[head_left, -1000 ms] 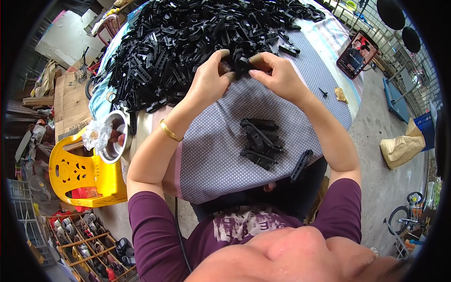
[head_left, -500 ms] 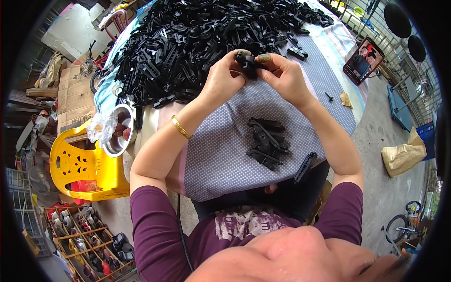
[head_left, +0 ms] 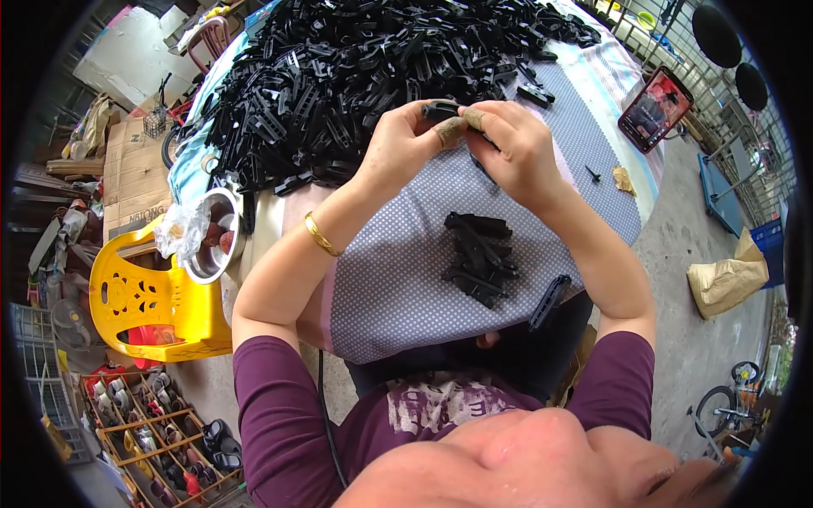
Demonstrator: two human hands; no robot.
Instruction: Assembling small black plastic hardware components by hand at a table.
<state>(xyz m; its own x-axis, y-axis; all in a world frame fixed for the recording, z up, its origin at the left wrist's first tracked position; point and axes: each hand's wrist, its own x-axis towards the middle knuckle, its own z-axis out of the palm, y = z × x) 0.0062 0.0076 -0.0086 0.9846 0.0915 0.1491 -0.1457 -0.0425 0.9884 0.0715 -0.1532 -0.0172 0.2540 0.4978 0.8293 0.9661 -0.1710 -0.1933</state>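
On the cloth-covered counter [head_left: 373,284], a large heap of black parts [head_left: 339,80] lies beyond the left hand [head_left: 406,146] and right hand [head_left: 517,151], which meet past a smaller black cluster [head_left: 479,256], the left pinching one black piece [head_left: 437,110] near the heap, the right's grip unclear.

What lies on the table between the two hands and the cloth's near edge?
The head view shows a small pile of black pieces on the dotted cloth there, and one separate black piece further right, near the edge.
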